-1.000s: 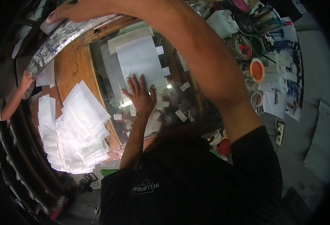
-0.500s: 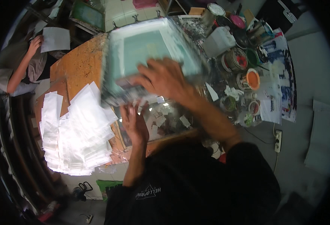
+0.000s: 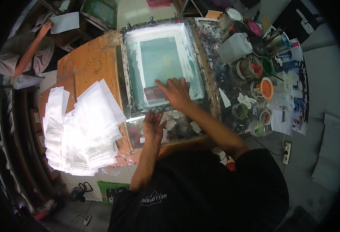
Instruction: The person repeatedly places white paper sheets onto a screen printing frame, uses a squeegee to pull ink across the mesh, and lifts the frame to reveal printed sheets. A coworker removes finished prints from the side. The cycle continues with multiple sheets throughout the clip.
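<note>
A printing screen (image 3: 140, 69) with a dark, ink-stained frame and teal mesh lies flat on the work table, held by clamps (image 3: 152, 20) at its far end. My right hand (image 3: 177, 94) is closed around a brownish squeegee (image 3: 153, 93), which rests on the near part of the mesh. At the screen's near edge is my left hand (image 3: 153, 125), palm turned up, its fingers loosely curled and apart, with nothing seen in it. The fingertips are close to the frame; whether they touch it I cannot tell. A thin white edge (image 3: 136, 118) shows beside the frame's near left corner.
Clear plastic bags or sheets (image 3: 94, 127) lie piled left of the screen. Paint tins (image 3: 249, 67), an orange ink pot (image 3: 266, 89) and a white jug (image 3: 235, 47) crowd the right side. Another person's hand (image 3: 45, 29) holds a pale sheet (image 3: 65, 22) at the far left.
The screen has come down from a tilted, raised position to lie flat. My right hand and the squeegee moved with it. The left hand's fingers, formerly upright beneath the frame, are now curled.
</note>
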Demonstrator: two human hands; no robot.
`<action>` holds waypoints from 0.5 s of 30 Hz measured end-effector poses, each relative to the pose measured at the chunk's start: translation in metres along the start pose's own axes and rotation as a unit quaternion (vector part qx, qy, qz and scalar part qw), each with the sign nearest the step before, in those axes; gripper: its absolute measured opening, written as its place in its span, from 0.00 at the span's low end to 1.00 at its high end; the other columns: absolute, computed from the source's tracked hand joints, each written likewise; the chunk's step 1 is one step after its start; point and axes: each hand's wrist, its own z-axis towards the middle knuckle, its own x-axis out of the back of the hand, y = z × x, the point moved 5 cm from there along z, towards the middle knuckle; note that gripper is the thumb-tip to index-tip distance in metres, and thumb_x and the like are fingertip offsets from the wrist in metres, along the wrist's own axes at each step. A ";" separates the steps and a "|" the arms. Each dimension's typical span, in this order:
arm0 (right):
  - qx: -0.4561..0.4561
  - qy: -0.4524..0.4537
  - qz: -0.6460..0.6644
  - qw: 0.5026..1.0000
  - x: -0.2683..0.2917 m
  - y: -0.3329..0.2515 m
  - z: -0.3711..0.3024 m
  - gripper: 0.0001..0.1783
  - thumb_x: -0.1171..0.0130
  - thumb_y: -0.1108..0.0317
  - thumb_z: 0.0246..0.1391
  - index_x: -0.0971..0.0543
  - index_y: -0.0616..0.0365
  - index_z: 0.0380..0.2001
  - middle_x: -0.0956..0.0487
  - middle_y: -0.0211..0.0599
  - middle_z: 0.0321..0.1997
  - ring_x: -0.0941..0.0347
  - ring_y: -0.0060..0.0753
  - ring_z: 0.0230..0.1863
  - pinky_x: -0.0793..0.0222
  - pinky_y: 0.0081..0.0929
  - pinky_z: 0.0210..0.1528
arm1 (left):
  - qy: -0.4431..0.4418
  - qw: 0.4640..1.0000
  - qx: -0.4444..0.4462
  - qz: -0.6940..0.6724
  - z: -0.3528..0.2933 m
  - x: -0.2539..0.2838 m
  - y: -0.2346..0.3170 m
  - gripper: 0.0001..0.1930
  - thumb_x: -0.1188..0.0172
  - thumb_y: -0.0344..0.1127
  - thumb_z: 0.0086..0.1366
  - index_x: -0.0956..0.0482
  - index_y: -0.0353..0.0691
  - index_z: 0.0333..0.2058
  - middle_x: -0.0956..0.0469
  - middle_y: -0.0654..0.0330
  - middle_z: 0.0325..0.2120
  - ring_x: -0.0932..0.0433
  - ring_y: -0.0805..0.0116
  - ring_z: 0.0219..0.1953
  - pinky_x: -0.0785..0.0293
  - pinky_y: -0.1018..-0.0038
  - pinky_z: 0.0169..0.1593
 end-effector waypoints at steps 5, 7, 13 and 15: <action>0.002 0.025 -0.036 0.999 -0.014 0.006 0.007 0.40 0.36 0.76 0.51 0.29 0.44 0.69 0.29 0.33 0.38 0.31 0.37 0.45 0.47 0.61 0.59 | -0.009 0.999 0.012 0.033 0.001 -0.010 0.004 0.36 0.54 0.49 0.76 0.56 0.46 0.76 0.47 0.46 0.69 0.40 0.48 0.71 0.56 0.32 0.71; 0.002 0.045 -0.041 0.998 -0.022 0.017 0.022 0.40 0.34 0.76 0.50 0.29 0.44 0.68 0.28 0.33 0.38 0.30 0.37 0.46 0.52 0.69 0.64 | -0.011 0.999 0.013 0.047 0.005 -0.011 0.006 0.38 0.54 0.49 0.76 0.58 0.43 0.76 0.49 0.45 0.70 0.42 0.47 0.72 0.56 0.33 0.71; -0.009 0.074 -0.073 0.995 -0.037 0.075 0.125 0.40 0.30 0.73 0.47 0.27 0.43 0.66 0.25 0.33 0.41 0.27 0.38 0.52 0.63 0.82 0.69 | -0.007 0.998 0.011 0.056 0.005 -0.007 0.003 0.41 0.49 0.52 0.75 0.57 0.38 0.74 0.49 0.41 0.70 0.43 0.44 0.72 0.56 0.33 0.71; -0.027 0.078 -0.088 0.993 -0.041 0.101 0.167 0.40 0.30 0.72 0.48 0.28 0.42 0.66 0.23 0.33 0.42 0.27 0.38 0.53 0.61 0.81 0.69 | 0.013 0.998 0.019 0.053 0.010 -0.003 0.003 0.36 0.45 0.53 0.73 0.48 0.39 0.68 0.43 0.45 0.64 0.39 0.48 0.68 0.51 0.38 0.68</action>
